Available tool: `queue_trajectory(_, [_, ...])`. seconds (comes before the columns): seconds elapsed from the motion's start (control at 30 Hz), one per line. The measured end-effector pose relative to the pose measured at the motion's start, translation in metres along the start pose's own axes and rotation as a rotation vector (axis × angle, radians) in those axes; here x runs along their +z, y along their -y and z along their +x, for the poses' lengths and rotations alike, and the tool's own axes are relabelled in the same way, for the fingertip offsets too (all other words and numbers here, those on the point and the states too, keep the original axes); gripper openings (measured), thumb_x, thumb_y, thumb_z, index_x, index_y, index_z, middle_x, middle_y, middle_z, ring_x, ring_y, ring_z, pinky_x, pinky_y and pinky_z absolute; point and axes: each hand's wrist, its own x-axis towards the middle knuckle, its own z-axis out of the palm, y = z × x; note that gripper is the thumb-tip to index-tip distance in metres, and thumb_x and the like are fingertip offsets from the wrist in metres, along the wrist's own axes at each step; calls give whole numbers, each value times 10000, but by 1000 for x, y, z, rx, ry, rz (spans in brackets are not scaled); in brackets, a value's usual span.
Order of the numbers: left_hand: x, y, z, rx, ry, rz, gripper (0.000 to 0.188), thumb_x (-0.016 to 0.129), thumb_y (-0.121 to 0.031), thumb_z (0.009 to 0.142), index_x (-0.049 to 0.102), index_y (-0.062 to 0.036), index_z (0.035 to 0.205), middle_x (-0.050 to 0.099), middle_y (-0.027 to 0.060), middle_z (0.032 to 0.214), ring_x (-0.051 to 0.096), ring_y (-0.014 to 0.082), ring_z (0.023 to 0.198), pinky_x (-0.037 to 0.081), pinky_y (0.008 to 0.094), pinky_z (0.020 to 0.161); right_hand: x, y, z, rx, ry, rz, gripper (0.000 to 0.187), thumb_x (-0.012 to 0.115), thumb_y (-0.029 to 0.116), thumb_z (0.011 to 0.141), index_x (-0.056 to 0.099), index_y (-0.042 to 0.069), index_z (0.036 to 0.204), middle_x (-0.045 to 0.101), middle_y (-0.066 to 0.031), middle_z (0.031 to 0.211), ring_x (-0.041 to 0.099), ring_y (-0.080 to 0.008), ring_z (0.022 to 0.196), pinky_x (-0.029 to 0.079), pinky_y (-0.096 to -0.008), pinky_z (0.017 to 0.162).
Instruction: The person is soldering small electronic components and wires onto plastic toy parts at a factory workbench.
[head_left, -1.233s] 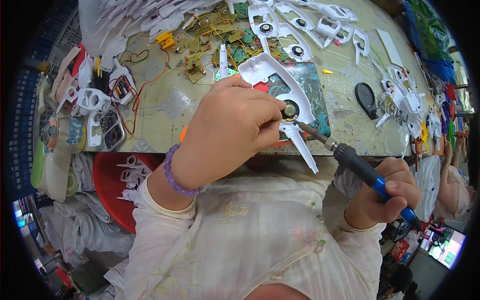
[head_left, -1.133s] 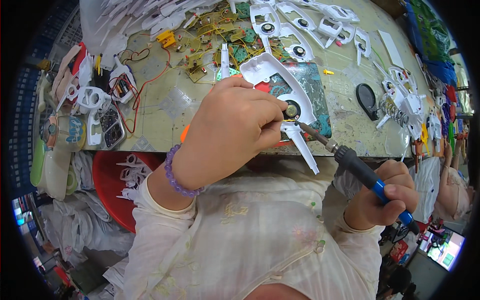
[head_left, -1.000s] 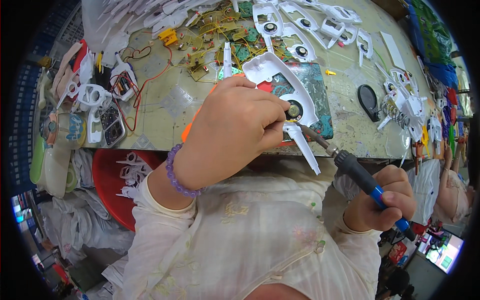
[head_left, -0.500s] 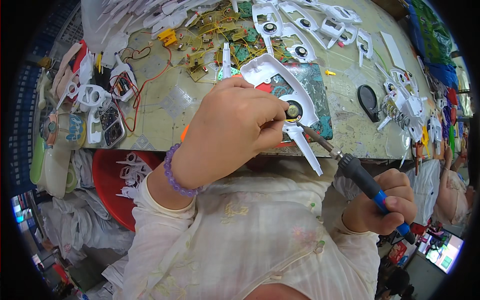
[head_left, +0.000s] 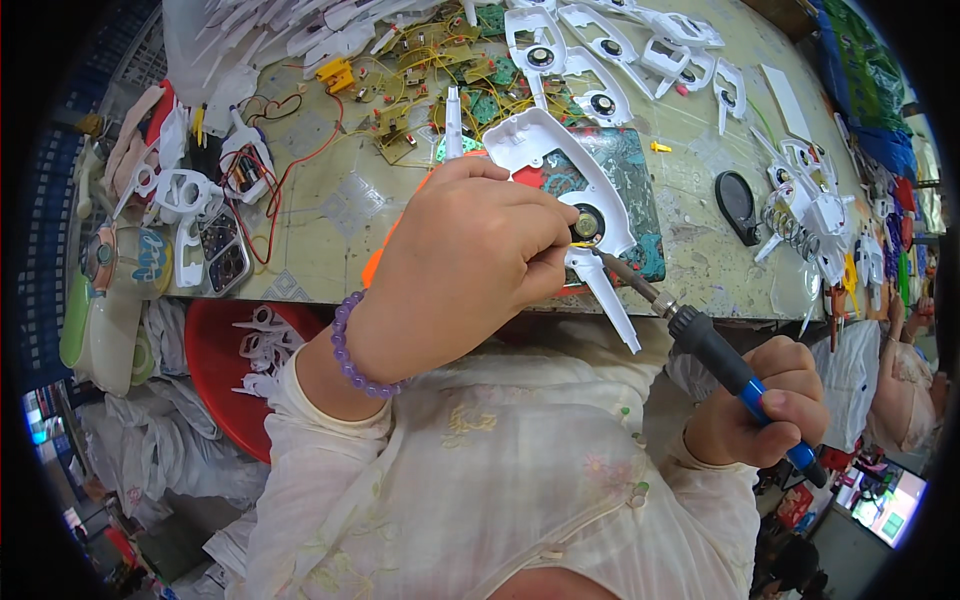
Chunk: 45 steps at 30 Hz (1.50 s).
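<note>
My right hand (head_left: pixel 765 405) is closed round the blue and black handle of a soldering iron (head_left: pixel 715 345). The iron's tip reaches the lower edge of a small round speaker (head_left: pixel 588 224) seated in a white plastic housing (head_left: pixel 612 205). That housing lies on a dark patterned pad (head_left: pixel 645 200) near the table's front edge. My left hand (head_left: pixel 490 235) bends over the housing, thumb and fingers pinched at the speaker's left side. A short yellow wire (head_left: pixel 582 244) shows between the fingertips and the iron's tip. Most of what lies beneath the left hand is hidden.
Circuit boards with yellow wires (head_left: pixel 430 75) are heaped at the back. White housings with speakers (head_left: pixel 600 100) lie beyond the pad. A black ring-shaped part (head_left: pixel 736 205) and a coiled-spring stand (head_left: pixel 785 220) are at right. A red tub (head_left: pixel 215 365) sits below the table's left edge.
The soldering iron's tip has shifted slightly left and up along the speaker's lower edge. My left hand keeps nearly the same pinch.
</note>
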Motion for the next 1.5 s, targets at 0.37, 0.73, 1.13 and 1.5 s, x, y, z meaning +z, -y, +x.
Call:
queue_trajectory(0.37, [2, -1, 0, 30, -4, 16, 69, 676, -50, 655, 628, -55, 704, 693, 38, 857, 633, 184, 730, 458, 364, 816, 9, 14, 19, 254, -71, -119, 351, 502, 355, 920, 491, 40, 766, 410, -27, 559, 378, -132, 467, 277, -268, 420])
queue_trajectory(0.73, [1, -2, 0, 24, -8, 12, 78, 679, -47, 650, 632, -51, 712, 693, 42, 851, 636, 185, 733, 455, 363, 820, 0, 7, 3, 254, -354, -8, 340, 446, 345, 937, 461, 48, 774, 371, -33, 572, 329, -116, 474, 228, -252, 411])
queue_trajectory(1.13, [-2, -4, -10, -135, -112, -149, 126, 707, -71, 710, 685, -68, 834, 631, 42, 719, 591, 202, 704, 429, 340, 767, -15, -1, -25, 350, -537, 3, 289, 475, 296, 920, 475, 50, 768, 365, -20, 581, 314, -111, 492, 237, -251, 429])
queue_trajectory(1.5, [4, -19, 2, -134, -82, -33, 92, 704, -39, 672, 666, -53, 754, 659, 45, 804, 598, 187, 723, 415, 312, 744, -9, -6, -20, 312, -471, 89, 302, 460, 322, 937, 488, 54, 801, 375, -18, 599, 315, -103, 507, 244, -238, 440])
